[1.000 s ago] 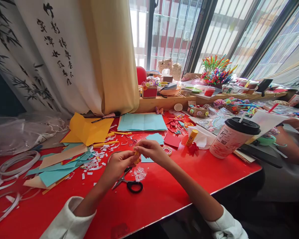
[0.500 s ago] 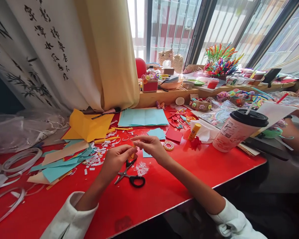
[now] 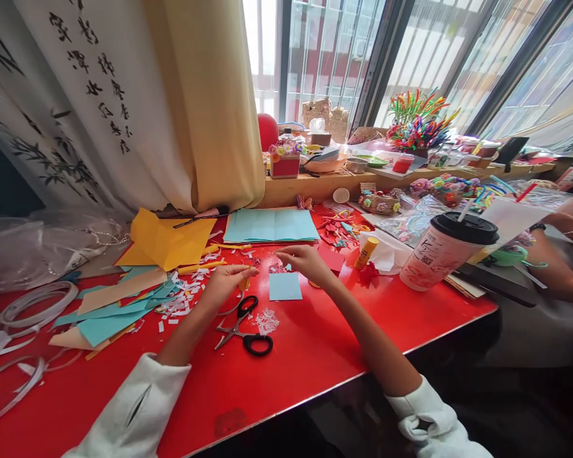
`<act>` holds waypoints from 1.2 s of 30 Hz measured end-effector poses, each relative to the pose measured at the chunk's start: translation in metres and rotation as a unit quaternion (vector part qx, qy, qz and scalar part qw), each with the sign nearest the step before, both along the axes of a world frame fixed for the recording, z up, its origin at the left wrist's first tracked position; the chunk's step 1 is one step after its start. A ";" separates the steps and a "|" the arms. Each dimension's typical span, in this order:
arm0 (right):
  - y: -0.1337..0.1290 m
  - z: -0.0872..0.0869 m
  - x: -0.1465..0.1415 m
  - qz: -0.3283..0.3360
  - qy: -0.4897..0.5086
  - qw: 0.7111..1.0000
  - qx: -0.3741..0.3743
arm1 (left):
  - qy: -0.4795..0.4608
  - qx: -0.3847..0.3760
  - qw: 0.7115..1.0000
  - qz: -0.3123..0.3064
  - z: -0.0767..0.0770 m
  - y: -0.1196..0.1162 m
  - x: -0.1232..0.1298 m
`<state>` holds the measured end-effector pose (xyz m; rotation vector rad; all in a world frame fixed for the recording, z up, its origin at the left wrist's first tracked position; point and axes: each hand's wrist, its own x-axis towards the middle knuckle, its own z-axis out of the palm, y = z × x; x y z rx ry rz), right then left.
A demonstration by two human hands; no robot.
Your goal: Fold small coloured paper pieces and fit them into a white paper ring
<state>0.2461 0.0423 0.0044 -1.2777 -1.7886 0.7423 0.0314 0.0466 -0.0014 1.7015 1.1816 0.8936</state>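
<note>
My left hand (image 3: 225,285) is closed in a pinch, with a small yellow piece (image 3: 245,284) showing at its fingertips; its kind is unclear. To the right, apart from it, my right hand (image 3: 309,264) also has its fingers pinched together; whatever they hold is too small to make out. Below and between the hands lies a light blue paper square (image 3: 285,287) on the red table (image 3: 315,343). Scissors (image 3: 241,332) with black handles lie spread apart nearer to me, beside a small heap of white paper shreds (image 3: 267,321).
Blue sheets (image 3: 272,225) and folded yellow paper (image 3: 172,238) lie at the back. Paper scraps (image 3: 119,305) and white strip rolls (image 3: 41,305) cover the left. A glue stick (image 3: 366,252) and a lidded cup (image 3: 446,251) stand right. Another person's arm (image 3: 561,261) is at the far right.
My hands were together at the fingertips and are now apart, the left moved left and the right slightly right. The blue square between them has come into fuller view.
</note>
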 end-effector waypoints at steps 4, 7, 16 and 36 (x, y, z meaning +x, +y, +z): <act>0.008 -0.019 0.010 0.049 -0.271 0.961 -0.009 | 0.075 0.043 0.996 -0.004 -0.020 0.029 0.012; 0.006 -0.025 0.008 0.085 -0.324 0.942 -0.004 | 0.098 0.066 0.993 0.024 -0.037 0.043 0.017; 0.010 -0.032 0.008 0.069 -0.327 0.942 0.017 | 0.202 0.211 0.956 0.027 -0.041 0.043 0.009; -0.003 -0.020 -0.028 0.068 0.145 0.985 -0.068 | -0.036 0.083 0.996 0.008 -0.013 -0.004 0.008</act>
